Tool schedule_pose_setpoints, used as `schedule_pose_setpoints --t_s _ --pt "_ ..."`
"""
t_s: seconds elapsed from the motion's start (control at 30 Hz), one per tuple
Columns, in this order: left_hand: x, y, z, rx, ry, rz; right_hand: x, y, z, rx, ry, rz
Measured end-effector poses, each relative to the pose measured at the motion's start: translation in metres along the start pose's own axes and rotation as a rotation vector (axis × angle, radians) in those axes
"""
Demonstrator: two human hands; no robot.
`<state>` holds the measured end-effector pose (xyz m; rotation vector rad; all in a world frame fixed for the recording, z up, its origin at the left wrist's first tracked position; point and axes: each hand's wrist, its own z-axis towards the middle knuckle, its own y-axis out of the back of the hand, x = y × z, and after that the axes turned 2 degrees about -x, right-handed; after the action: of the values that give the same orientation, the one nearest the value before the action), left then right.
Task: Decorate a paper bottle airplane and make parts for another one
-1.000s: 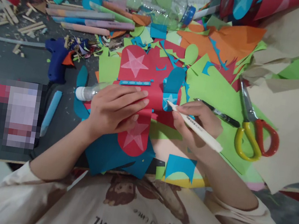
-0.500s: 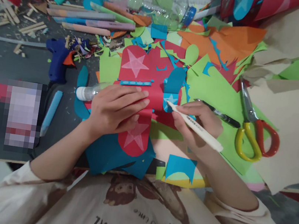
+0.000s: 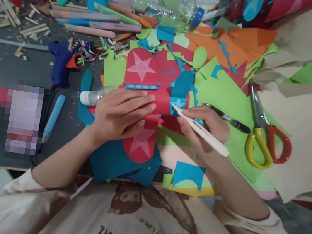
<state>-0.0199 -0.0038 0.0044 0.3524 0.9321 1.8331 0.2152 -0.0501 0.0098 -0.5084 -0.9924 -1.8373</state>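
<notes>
A toy plane made from a plastic bottle wrapped in red paper (image 3: 163, 104) lies across the paper scraps. Its red wings (image 3: 140, 146) carry white stars, and a blue propeller (image 3: 87, 79) sits at the white cap (image 3: 87, 97). My left hand (image 3: 119, 115) is curled over the bottle's body and presses it down. Pinched in my right hand (image 3: 210, 125) is a white marker (image 3: 206, 135), its tip at the left edge of the blue tail piece (image 3: 176, 110), where a pale star shows. A blue tail fin (image 3: 183, 84) stands above that piece.
Scissors (image 3: 262, 129) and a black pen (image 3: 228, 119) lie to the right. To the left are a blue glue gun (image 3: 58, 61) and a light blue marker (image 3: 54, 117). Clear bottles (image 3: 173, 2), several markers (image 3: 86, 14) and orange paper (image 3: 243, 44) line the back.
My right hand and the white marker have shifted slightly left, with the tip a little lower on the blue tail piece. My left hand and the plane look unmoved.
</notes>
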Motion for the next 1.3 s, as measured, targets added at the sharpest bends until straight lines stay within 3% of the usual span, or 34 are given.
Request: schedule_pose_setpoints --t_s 0.2,0.6,0.87,1.07,1.3 --pt "-0.0002 0.0000 -0.0001 0.008 0.014 -0.011 0.0002 -0.0006 0.0000 -0.053 -0.011 -0.008" --pt "0.0008 -0.0009 -0.0006 -0.013 0.006 -0.038 0.0009 0.0020 0.0012 0.001 0.007 -0.035" --pt "0.0025 -0.0026 -0.0037 -0.012 0.003 -0.038 0.0019 -0.0004 0.0005 -0.040 -0.009 -0.058" --pt "0.0017 -0.0016 -0.0011 -0.018 -0.013 -0.004 -0.0008 0.0031 -0.0011 -0.173 -0.025 -0.022" --pt "0.0015 -0.0023 -0.0001 -0.044 -0.007 -0.001 0.0016 0.0017 -0.0007 -0.074 -0.044 0.000"
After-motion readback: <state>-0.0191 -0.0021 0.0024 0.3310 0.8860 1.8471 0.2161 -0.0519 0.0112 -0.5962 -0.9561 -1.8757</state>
